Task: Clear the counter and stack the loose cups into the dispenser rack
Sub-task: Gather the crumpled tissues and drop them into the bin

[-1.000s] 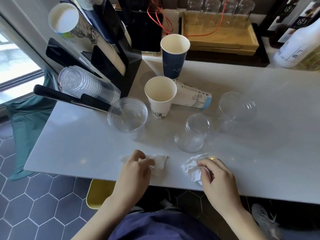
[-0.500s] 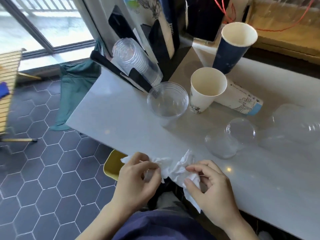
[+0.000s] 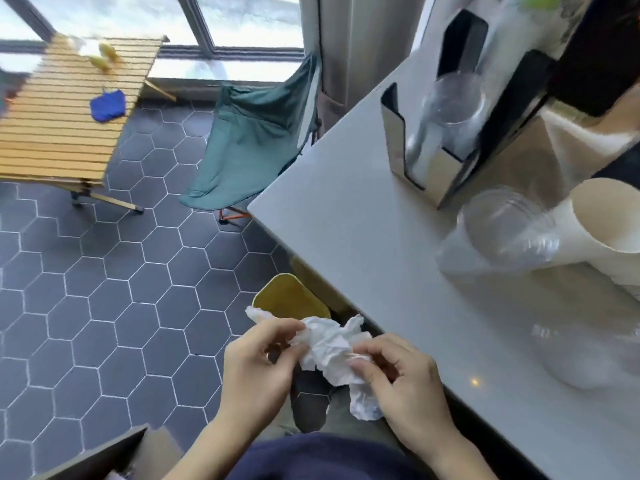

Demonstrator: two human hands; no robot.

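Both hands hold crumpled white tissue (image 3: 329,348) off the counter, over the floor by its front edge. My left hand (image 3: 256,368) pinches the tissue's left part; my right hand (image 3: 398,382) pinches the right part, and a tail hangs below. On the white counter (image 3: 363,220) a clear plastic cup (image 3: 502,233) lies next to a white paper cup (image 3: 602,223). Another clear cup (image 3: 581,355) shows blurred at the right. The black dispenser rack (image 3: 464,109) holds a stack of clear cups at the back.
A yellow bin (image 3: 291,296) stands on the floor under the counter edge. A green folding chair (image 3: 256,140) sits left of the counter. Further left is a wooden slatted table (image 3: 69,105) with a blue cloth. A dark box corner (image 3: 104,455) is at the bottom left.
Both hands lifted the two tissue wads off the counter and brought them together over the floor. The view swung left, so most cups left the frame.
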